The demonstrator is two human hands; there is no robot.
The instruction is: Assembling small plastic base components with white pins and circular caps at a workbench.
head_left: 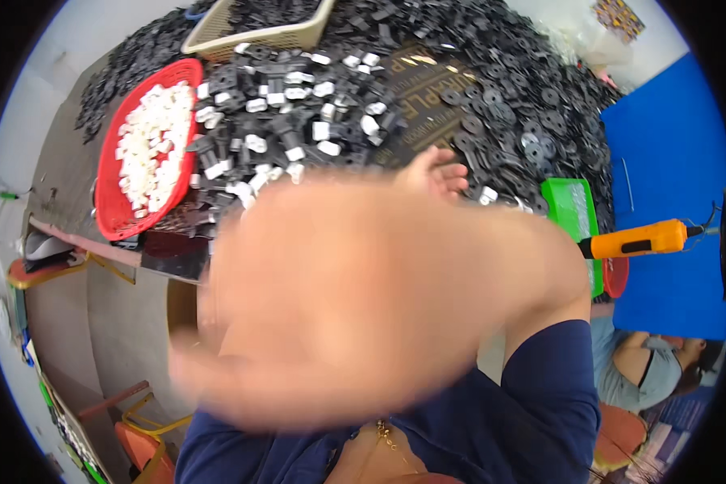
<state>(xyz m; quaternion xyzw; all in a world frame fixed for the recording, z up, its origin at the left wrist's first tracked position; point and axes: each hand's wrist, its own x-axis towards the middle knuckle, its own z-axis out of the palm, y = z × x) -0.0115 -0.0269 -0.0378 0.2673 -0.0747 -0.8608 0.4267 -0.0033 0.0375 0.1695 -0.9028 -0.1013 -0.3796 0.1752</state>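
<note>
My right hand (306, 298) is raised close to the camera and smeared by motion. Its forearm crosses the view from the right and hides much of the near table. What that hand's fingers do, or whether they hold anything, does not show. Beyond the forearm, my left hand (440, 176) is over the table with its fingers apart and loosely bent. Nothing shows in it, though its wrist and arm are hidden. Nearest to it are black plastic parts, many with white blocks (323, 131) fitted on them, and a heap of round black pieces (504, 113).
At the left edge stands a red basket (105, 173) of white blocks. A beige basket (258, 39) holds black parts at the back. To the right are a green tray (553, 194), an orange electric screwdriver (645, 239) and a blue panel (661, 161). Another person (645, 375) is at lower right.
</note>
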